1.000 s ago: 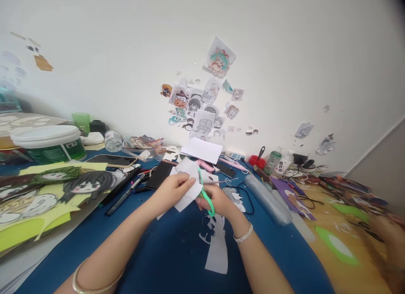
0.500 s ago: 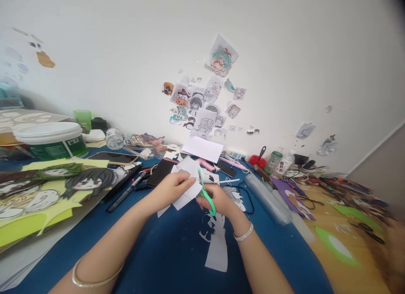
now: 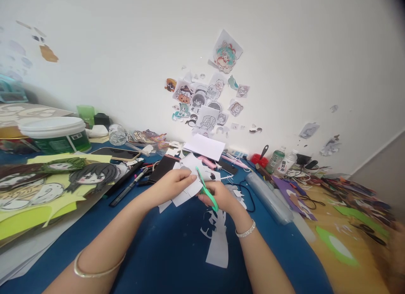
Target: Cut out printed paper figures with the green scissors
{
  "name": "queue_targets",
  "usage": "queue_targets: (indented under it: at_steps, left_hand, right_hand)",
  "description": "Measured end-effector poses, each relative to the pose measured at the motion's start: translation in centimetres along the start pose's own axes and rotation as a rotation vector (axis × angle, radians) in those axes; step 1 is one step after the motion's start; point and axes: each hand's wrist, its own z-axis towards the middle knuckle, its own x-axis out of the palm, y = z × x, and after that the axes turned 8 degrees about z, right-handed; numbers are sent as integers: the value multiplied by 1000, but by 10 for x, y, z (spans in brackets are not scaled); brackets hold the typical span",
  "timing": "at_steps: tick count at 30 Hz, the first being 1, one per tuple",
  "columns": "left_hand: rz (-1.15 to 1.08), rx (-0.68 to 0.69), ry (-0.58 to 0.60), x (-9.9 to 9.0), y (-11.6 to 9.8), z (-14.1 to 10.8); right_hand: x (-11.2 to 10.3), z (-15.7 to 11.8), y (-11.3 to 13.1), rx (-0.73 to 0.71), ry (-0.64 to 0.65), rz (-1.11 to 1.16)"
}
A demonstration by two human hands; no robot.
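This looks like a craft corner for paper cutting and drawing, whether in a home or a small studio cannot be told. The desk (image 3: 152, 260) has a blue top strewn with offcuts (image 3: 218, 243), pens (image 3: 128, 190) and a clear plastic roll (image 3: 270, 199), while green scissors (image 3: 209, 195) meet white paper (image 3: 183, 197) at its middle. Cartoon drawings (image 3: 208, 119) cling to the plain white wall (image 3: 120, 53), and coloured cartoon cut-outs (image 3: 89, 177) lie on yellow sheets at the left. At the right, a wooden table top (image 3: 329, 218) carries green paper (image 3: 325, 239), black scissors (image 3: 373, 234) and heaped coloured scraps (image 3: 348, 188). Drink bottles (image 3: 276, 160) and a phone (image 3: 115, 153) add a lived-in, personal touch.
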Motion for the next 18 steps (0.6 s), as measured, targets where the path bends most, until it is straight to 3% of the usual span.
queue_targets:
  at_steps: [18]
  left_hand:
    - [-40, 20, 13, -2, -1, -1]
  right_hand:
    - [0, 0, -1, 24, 6, -30]
